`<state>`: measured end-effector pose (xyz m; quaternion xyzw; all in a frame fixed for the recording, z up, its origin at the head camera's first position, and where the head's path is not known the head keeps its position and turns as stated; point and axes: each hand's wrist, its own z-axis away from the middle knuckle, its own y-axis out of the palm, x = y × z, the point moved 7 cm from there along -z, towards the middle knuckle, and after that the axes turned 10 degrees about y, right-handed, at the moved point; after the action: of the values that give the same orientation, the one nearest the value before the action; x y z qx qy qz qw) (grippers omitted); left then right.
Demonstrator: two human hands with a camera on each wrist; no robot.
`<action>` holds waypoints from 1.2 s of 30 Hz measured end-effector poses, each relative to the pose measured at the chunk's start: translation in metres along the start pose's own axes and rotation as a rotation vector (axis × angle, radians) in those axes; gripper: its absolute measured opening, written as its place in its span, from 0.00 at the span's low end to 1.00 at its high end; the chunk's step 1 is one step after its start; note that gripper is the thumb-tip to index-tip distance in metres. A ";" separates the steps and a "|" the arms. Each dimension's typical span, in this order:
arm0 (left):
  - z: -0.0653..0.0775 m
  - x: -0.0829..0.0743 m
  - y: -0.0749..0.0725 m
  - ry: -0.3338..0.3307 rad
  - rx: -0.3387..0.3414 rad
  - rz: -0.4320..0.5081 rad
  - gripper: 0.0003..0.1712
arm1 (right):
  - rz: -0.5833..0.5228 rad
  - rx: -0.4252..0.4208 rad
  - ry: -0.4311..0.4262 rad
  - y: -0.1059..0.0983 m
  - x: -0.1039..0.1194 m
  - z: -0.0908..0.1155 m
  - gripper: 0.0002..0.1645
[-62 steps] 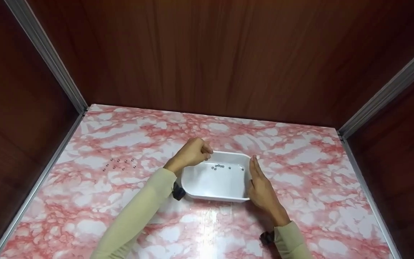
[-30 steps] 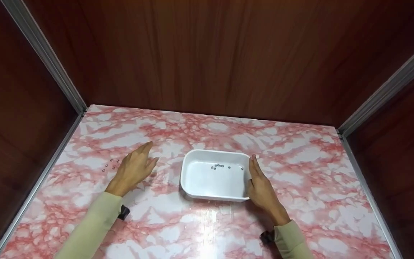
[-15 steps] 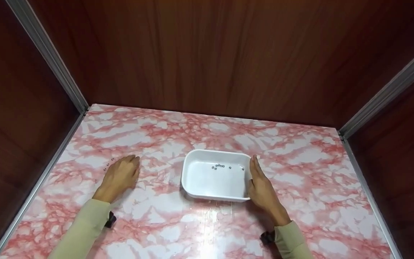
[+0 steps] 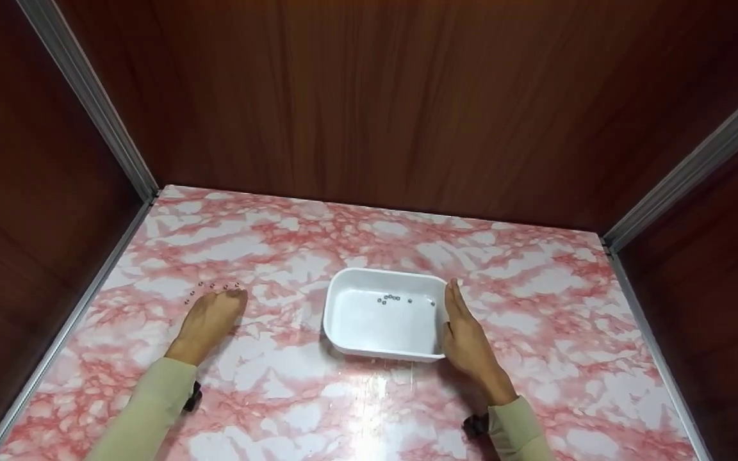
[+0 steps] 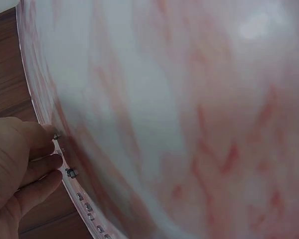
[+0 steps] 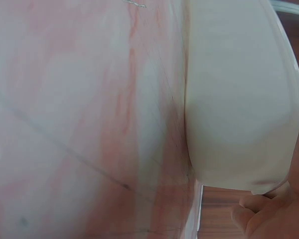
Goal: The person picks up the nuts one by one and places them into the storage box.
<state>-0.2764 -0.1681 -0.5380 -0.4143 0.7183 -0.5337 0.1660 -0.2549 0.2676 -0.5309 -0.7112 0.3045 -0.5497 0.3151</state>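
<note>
My left hand (image 4: 210, 323) is low over the tabletop at the left, fingers bent down beside a loose group of small metal nuts (image 4: 212, 285). In the left wrist view, its fingertips are spread apart near the table; one nut (image 5: 71, 173) lies right by a fingertip and another (image 5: 56, 136) at the uppermost finger. The hand hides part of the group in the head view. My right hand (image 4: 468, 339) holds the right wall of a white tray (image 4: 382, 353), straight fingers along the outside and thumb at the rim. Several nuts (image 4: 392, 298) lie inside the tray.
The red-and-white marbled tabletop (image 4: 523, 275) is bounded by dark wood panels (image 4: 369, 109) at the back and both sides. Grey metal strips (image 4: 87, 96) run along the corners.
My left hand has moved from over the tray's left rim leftward and down to the loose nuts, its fingers straightening on the way, then bending. The right hand and tray stay in place.
</note>
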 end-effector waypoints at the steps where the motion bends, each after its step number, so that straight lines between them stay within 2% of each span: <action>1: 0.000 0.000 0.001 -0.005 0.003 0.009 0.20 | 0.002 -0.003 0.001 0.000 0.000 0.000 0.41; 4: -0.001 0.001 0.002 -0.025 0.002 0.031 0.16 | 0.010 -0.011 0.004 0.000 0.000 0.000 0.41; 7: -0.002 0.000 0.001 -0.019 -0.017 0.004 0.12 | 0.019 -0.013 0.009 0.000 -0.001 0.001 0.42; 12: -0.003 -0.002 -0.001 -0.008 -0.047 -0.022 0.13 | 0.020 -0.006 0.019 0.001 -0.001 0.001 0.42; 16: -0.005 -0.002 -0.001 -0.014 -0.034 0.007 0.14 | 0.013 -0.011 0.011 0.000 0.000 0.000 0.42; 23: -0.008 -0.009 -0.001 0.029 -0.011 -0.029 0.11 | -0.010 0.007 0.005 0.001 0.000 0.001 0.41; 32: -0.006 -0.008 0.001 -0.035 0.035 0.043 0.08 | 0.006 0.009 0.035 0.001 -0.001 0.000 0.42; 36: -0.008 -0.007 -0.001 -0.036 0.032 0.053 0.08 | 0.002 0.015 0.045 0.001 -0.001 0.000 0.42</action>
<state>-0.2773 -0.1572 -0.5354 -0.4020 0.7174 -0.5330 0.1993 -0.2550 0.2683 -0.5323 -0.6960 0.3081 -0.5676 0.3137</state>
